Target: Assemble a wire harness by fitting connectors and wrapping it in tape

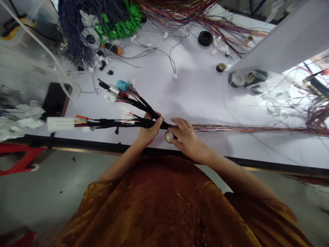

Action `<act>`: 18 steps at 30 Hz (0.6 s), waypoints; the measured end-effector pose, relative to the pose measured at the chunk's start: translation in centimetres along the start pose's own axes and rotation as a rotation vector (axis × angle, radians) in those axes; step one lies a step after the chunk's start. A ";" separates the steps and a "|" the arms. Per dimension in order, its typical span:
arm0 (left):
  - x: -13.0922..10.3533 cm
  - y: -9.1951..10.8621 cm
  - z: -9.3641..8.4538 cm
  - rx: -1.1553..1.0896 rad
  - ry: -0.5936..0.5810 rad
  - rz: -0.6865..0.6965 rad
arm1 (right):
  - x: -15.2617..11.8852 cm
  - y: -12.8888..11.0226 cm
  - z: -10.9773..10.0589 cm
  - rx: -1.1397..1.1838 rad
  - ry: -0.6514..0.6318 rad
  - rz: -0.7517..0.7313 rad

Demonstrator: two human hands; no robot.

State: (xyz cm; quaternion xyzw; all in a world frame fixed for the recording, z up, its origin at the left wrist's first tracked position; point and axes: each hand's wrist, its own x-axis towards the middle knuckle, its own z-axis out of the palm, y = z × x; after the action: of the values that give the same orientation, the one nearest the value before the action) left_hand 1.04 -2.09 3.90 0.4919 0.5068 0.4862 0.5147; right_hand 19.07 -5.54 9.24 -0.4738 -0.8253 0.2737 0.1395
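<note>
White tabletop [195, 96], black front edge [269, 164], grey floor [77, 185] (with dark specks [74, 159]), red frame [32, 159] at left

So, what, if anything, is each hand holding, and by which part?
Left hand: wire harness, where its black-wrapped branches meet. Right hand: tape roll, by its edge.

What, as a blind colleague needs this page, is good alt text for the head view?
A person's left hand grips a black-taped wire harness while the right hand holds a tape roll beside it over a white table. Green connectors lie beyond.
</note>
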 end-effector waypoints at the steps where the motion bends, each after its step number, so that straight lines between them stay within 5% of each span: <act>1: -0.2 0.1 0.0 -0.007 -0.010 -0.012 | 0.0 0.8 -0.4 0.102 -0.008 0.001; 7: -1.1 1.0 0.0 -0.025 -0.032 -0.032 | 1.1 3.7 -1.7 0.650 -0.283 0.044; 15: -1.9 0.9 1.1 -0.052 0.050 -0.027 | 2.7 1.8 2.5 0.108 -0.003 0.399; 18: -1.9 0.5 1.8 -0.176 0.092 -0.073 | 3.4 2.0 2.9 0.141 0.023 0.441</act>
State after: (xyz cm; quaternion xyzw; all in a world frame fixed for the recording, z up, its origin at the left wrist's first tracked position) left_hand 2.78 -4.03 4.47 0.4031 0.5029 0.5317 0.5495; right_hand 17.34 -2.74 5.64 -0.6349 -0.6788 0.3493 0.1186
